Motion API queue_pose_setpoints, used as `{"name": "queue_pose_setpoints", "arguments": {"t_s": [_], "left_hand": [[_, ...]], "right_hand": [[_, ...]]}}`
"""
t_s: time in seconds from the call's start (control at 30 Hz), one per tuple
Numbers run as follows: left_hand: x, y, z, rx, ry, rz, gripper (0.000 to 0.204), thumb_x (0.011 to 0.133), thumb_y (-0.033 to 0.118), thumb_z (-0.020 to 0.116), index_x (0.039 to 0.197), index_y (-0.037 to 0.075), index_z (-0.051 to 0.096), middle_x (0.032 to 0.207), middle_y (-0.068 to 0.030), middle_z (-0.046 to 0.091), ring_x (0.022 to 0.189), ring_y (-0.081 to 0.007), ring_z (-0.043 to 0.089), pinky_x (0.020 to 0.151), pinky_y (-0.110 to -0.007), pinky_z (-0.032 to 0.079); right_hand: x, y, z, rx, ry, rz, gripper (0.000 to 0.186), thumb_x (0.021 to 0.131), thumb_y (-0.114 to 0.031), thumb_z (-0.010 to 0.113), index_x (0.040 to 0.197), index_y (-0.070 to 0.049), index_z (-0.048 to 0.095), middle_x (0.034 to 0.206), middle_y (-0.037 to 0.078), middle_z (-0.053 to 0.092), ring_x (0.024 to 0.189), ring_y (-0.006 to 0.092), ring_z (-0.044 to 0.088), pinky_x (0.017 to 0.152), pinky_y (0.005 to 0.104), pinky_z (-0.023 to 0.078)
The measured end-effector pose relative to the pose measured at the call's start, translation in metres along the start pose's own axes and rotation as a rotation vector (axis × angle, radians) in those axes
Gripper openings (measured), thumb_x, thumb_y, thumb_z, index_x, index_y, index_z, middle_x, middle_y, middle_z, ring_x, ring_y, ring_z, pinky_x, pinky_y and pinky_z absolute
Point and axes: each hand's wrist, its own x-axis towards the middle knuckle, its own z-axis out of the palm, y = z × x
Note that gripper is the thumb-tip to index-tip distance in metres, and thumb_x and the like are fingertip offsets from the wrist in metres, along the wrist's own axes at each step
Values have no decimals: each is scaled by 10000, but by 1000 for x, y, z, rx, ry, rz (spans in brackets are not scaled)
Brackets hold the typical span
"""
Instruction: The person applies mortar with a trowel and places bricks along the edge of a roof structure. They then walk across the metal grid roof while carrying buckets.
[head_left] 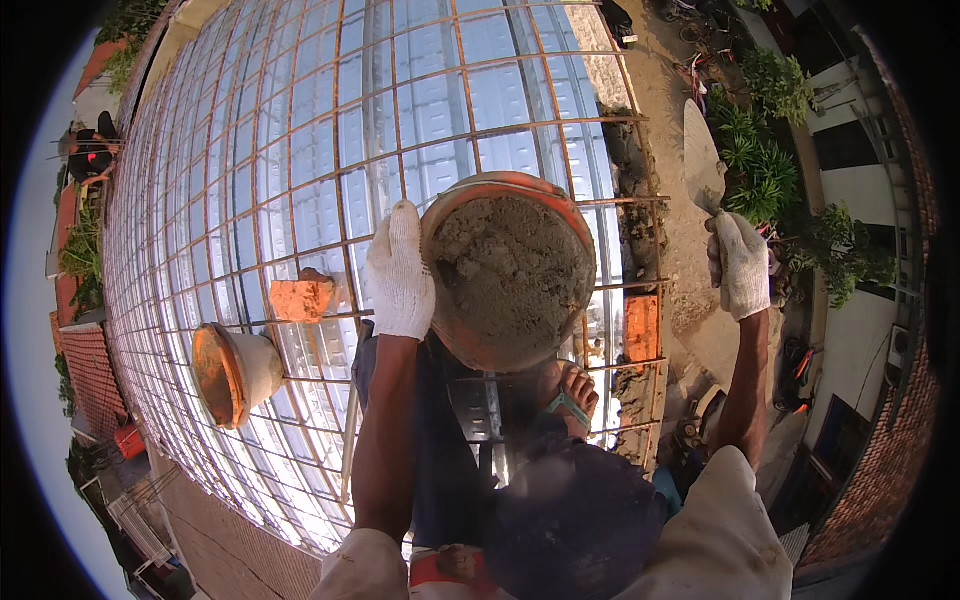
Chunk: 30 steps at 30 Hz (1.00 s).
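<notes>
A round orange bucket (548,193) full of grey wet mortar (512,275) is in front of me. My left hand (402,275), in a white knit glove, is closed on the bucket's left rim; some of its fingers are hidden. Out to the right, my gloved right hand (742,268) grips a trowel (704,155) by its handle, the pointed blade directed away from me. Grey mortar residue coats part of the blade. Beneath the bucket lies a grid of rusty rebar (463,80) over shiny corrugated metal decking (430,180).
A second bucket (255,368) lies tipped at left, near a broken brick (300,299). Another brick (641,328) sits in the mortared right edge, beyond which the ground drops away. My sandalled foot (574,398) is below the bucket. Another person (92,155) is at far left.
</notes>
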Motion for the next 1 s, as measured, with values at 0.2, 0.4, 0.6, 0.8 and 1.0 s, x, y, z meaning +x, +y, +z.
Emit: {"name": "queue_pose_setpoints", "arguments": {"t_s": [0.2,0.4,0.6,0.8,1.0], "left_hand": [[23,-26,-12,-222,-83,-283,350,1085,228,459,1304,3,613,1079,-331,655,984,-531,626,876,-539,502],[29,-73,-11,-640,-48,-668,790,1023,662,472,1164,-90,668,1084,-314,702,1017,-424,680,939,-474,491],[-31,-76,-47,-668,-10,-663,855,1017,687,498,1295,-111,632,1148,-241,704,1092,-315,658,997,-438,494],[-35,-171,-72,261,415,-938,988,845,590,797,1503,-58,446,1386,-294,542,1321,-458,531,1085,-535,472],[-30,-277,-65,-130,147,-1227,858,778,508,834,1381,-48,581,1376,-280,608,1225,-339,659,989,-439,564]], "right_hand": [[-110,-73,107,-819,-387,-528,255,979,-229,735,1077,-2,673,871,180,674,775,336,676,733,432,536],[-138,-54,210,-1092,-586,-917,257,844,-93,729,1050,-49,581,1022,178,615,973,413,653,827,527,535],[-153,-42,191,-916,-607,-921,413,848,-109,778,1230,-39,637,1213,203,649,1134,411,621,984,516,500],[-173,-38,140,-649,-320,-719,372,913,-75,762,1258,25,665,1278,187,675,1133,324,665,975,432,529],[-172,-26,139,-562,-187,-686,361,950,-38,711,1299,40,657,1272,161,681,1091,270,676,958,381,543]]}}
